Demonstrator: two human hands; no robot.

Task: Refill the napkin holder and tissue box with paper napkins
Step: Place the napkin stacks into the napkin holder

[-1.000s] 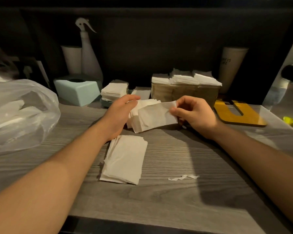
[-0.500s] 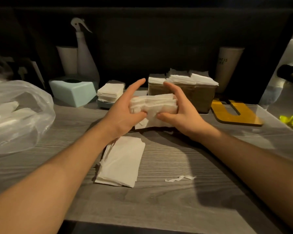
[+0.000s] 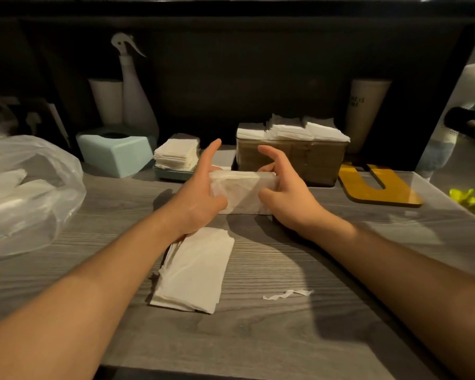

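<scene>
A stack of white napkins [image 3: 242,192] stands on its long edge on the wooden table [image 3: 285,338], held between both hands. My left hand [image 3: 200,193] grips its left end, forefinger stretched out. My right hand [image 3: 283,193] grips its right end, thumb on the front. Behind them is the brown napkin holder [image 3: 313,163], filled with white napkins [image 3: 291,130] above its rim. The pale blue tissue box [image 3: 115,152] sits at the back left. A second napkin stack [image 3: 198,270] lies flat near my left wrist.
A small tray with folded napkins [image 3: 176,154] sits between box and holder. A clear plastic bag [image 3: 25,193] with napkins lies at the left. A spray bottle [image 3: 137,100], a yellow wooden lid [image 3: 379,187], a cup [image 3: 365,111] and a paper scrap [image 3: 288,294] are around.
The loose fanned napkins were gathered into a squared stack, then lowered from the air to stand on the table. Both hands moved in to its ends.
</scene>
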